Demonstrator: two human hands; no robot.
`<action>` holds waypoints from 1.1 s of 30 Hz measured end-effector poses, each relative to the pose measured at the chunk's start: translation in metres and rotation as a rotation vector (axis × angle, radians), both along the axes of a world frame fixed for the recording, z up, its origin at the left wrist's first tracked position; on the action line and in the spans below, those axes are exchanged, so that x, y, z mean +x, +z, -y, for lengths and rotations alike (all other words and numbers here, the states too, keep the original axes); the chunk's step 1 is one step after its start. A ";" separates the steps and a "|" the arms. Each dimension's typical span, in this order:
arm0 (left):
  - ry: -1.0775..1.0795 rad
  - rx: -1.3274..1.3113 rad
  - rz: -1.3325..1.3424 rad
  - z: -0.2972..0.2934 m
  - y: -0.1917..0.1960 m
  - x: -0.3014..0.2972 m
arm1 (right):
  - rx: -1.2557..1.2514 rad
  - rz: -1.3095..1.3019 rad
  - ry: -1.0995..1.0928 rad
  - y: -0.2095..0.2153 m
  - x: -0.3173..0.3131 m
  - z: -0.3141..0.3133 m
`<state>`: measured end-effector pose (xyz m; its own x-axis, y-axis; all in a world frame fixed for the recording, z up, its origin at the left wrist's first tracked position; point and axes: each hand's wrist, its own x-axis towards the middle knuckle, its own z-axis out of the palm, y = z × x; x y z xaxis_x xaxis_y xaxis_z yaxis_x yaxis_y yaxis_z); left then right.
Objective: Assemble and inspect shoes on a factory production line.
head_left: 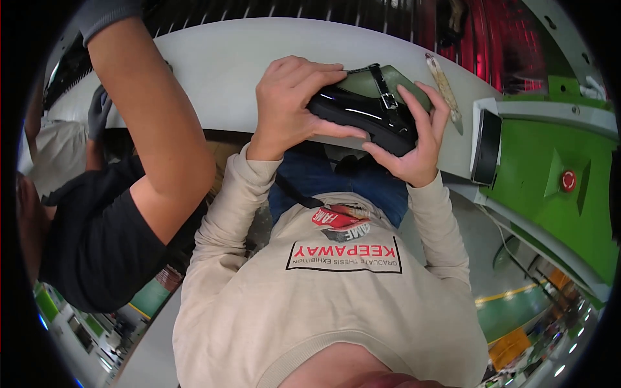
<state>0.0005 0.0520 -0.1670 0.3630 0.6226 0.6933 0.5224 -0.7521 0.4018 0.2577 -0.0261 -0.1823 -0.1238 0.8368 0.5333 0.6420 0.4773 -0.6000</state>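
Black shoe (362, 116), buckle strap, over table (220, 71): L hand (288, 103) wrapped on heel end, R hand (417, 139) cupping toe; insole prob. green

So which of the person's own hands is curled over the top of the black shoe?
The left hand: it curls over the glossy black buckle-strap shoe from above, while the right hand cradles it from underneath, palm up.

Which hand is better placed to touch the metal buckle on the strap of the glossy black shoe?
Probably the right. The right hand cradles the glossy black shoe with its fingers beside the metal buckle; the left hand grips the other end, farther away.
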 end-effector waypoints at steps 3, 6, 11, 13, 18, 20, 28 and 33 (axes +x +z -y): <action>-0.005 0.009 -0.008 -0.003 0.001 0.003 | 0.017 -0.010 0.007 0.001 0.002 -0.002; -0.026 0.026 -0.019 -0.010 -0.001 0.006 | 0.004 -0.038 -0.013 0.000 0.005 -0.004; -0.015 -0.017 -0.040 0.001 0.003 0.002 | -0.019 -0.055 0.028 -0.001 0.004 -0.003; -0.019 -0.027 -0.039 0.007 0.007 0.001 | -0.002 -0.032 0.029 -0.001 0.006 0.000; -0.011 -0.085 -0.044 0.023 0.009 0.002 | 0.025 -0.028 0.048 0.000 0.008 0.002; -0.008 -0.086 -0.051 0.026 0.008 0.003 | 0.019 -0.023 0.052 0.000 0.010 0.003; 0.029 -0.080 0.063 0.030 0.003 0.013 | -0.009 -0.061 0.107 0.003 0.018 -0.008; 0.030 -0.281 0.094 0.050 -0.005 0.010 | -0.192 -0.173 0.074 0.012 0.011 0.001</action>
<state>0.0104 0.0020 -0.1721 0.2841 0.8042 0.5221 0.4930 -0.5896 0.6398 0.2683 -0.0274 -0.1705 -0.1093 0.9168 0.3840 0.4892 0.3859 -0.7821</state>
